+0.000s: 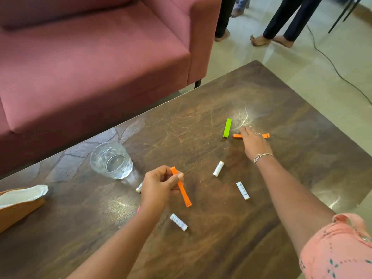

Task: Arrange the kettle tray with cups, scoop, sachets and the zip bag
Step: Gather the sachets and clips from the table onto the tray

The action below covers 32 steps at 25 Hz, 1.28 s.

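My left hand (159,188) pinches an orange clip stick (184,195) above the dark wooden table (201,248). My right hand (254,142) reaches far out, fingers straight, lying over a second orange stick (266,135). A green stick (227,127) lies just left of that hand. White sachets lie scattered: one (218,168) in the middle, another (242,190) to its right, a third (178,222) near me, and one (139,187) partly hidden behind my left hand. A clear glass cup (111,160) stands upright at the left.
A brown pouch with a white lining (20,200) lies at the table's left edge. A maroon sofa (90,57) stands behind the table. Two people's legs (281,27) and a black cable (332,63) are on the floor beyond the far corner.
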Motion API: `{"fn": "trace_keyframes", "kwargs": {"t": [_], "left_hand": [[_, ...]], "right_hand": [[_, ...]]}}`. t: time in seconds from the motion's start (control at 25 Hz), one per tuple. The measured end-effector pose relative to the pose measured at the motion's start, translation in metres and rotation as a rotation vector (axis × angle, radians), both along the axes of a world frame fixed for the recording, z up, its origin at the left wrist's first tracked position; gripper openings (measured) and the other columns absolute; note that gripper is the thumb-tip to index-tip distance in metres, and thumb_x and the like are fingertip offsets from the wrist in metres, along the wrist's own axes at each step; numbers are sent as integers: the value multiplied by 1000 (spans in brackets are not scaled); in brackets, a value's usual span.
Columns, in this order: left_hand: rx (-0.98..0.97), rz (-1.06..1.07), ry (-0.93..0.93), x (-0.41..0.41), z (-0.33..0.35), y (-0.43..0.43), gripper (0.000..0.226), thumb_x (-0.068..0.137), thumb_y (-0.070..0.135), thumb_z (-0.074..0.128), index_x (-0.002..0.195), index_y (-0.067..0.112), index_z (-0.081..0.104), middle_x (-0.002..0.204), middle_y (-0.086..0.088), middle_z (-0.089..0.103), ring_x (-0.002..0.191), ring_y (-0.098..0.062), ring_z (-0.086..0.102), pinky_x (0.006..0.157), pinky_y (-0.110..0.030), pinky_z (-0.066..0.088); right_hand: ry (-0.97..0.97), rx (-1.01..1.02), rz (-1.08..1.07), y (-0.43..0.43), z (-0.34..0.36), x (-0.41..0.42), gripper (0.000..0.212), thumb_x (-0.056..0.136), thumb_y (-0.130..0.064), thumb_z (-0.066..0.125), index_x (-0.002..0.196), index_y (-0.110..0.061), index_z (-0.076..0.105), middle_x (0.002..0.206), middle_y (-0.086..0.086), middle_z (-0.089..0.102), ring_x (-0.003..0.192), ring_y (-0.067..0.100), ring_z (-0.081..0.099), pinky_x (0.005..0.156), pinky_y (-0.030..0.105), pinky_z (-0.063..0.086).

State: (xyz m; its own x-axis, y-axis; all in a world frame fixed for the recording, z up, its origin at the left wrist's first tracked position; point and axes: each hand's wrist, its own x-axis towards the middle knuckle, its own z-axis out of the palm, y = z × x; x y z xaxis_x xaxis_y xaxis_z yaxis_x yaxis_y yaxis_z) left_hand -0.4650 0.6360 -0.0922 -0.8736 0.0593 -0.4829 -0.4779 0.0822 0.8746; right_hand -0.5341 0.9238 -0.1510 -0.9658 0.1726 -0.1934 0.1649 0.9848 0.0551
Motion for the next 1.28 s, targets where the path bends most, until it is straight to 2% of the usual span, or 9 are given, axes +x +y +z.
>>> {"fn": "trace_keyframes", "kwargs": {"t": [0.16,0.32,0.48,0.6,0.68,0.88,1.08,1.2,1.28], "left_hand": [[-10,-13,-1,7,-11,-10,15,81,1,64,69,8,62,74,-16,65,71,-23,65,56,-21,55],[-30,17,1,23,-10,-23,8,80,-1,64,73,2,63,77,-21,63,75,-28,64,68,-36,59],[-29,65,15,34,8,-43,10,80,-1,65,73,6,65,76,-19,63,74,-25,65,63,-30,58],[-20,130,27,50,30,-68,16,79,-3,65,71,11,65,71,-8,65,70,-20,62,59,-26,56],[-20,157,33,65,40,-89,21,78,-5,64,69,14,65,64,2,65,68,-18,61,66,-34,58],[-84,255,41,115,61,-163,29,79,-6,63,70,21,66,66,-3,63,70,-21,62,72,-37,55],[-151,429,62,176,73,-253,15,82,-9,59,86,2,67,71,-4,62,66,-10,64,58,-17,56],[-274,530,72,219,76,-320,16,81,-9,59,94,-3,68,76,-6,64,72,-14,66,69,-27,57],[-338,571,80,249,76,-367,23,81,-6,61,87,15,69,80,-6,65,83,-27,66,78,-37,55]], "right_hand": [[35,80,48,4,-15,-2,43,84,5,48,127,-1,45,124,20,52,113,37,50,88,43,42],[99,83,-8,-6,-8,12,19,86,7,42,98,7,56,105,27,52,91,44,54,71,46,44],[363,-140,-101,-29,14,30,15,82,8,49,92,6,60,97,29,54,72,47,56,61,50,49],[664,-407,-36,-85,48,57,23,82,-8,45,84,6,63,85,26,60,74,34,54,61,36,41],[766,-566,-9,-133,68,80,13,81,-2,52,81,6,63,80,24,62,74,24,52,62,30,36],[689,-865,87,-267,91,137,8,78,4,59,85,3,64,82,15,63,78,15,53,69,16,37],[548,-1068,212,-384,101,196,7,78,1,60,83,-1,64,80,6,61,76,10,53,72,5,37],[453,-1132,299,-451,101,235,9,80,-9,57,82,-3,64,79,4,61,74,10,53,68,9,38],[402,-1165,362,-494,101,260,20,81,-19,52,81,-4,65,78,-1,58,73,10,53,66,10,38]]}}
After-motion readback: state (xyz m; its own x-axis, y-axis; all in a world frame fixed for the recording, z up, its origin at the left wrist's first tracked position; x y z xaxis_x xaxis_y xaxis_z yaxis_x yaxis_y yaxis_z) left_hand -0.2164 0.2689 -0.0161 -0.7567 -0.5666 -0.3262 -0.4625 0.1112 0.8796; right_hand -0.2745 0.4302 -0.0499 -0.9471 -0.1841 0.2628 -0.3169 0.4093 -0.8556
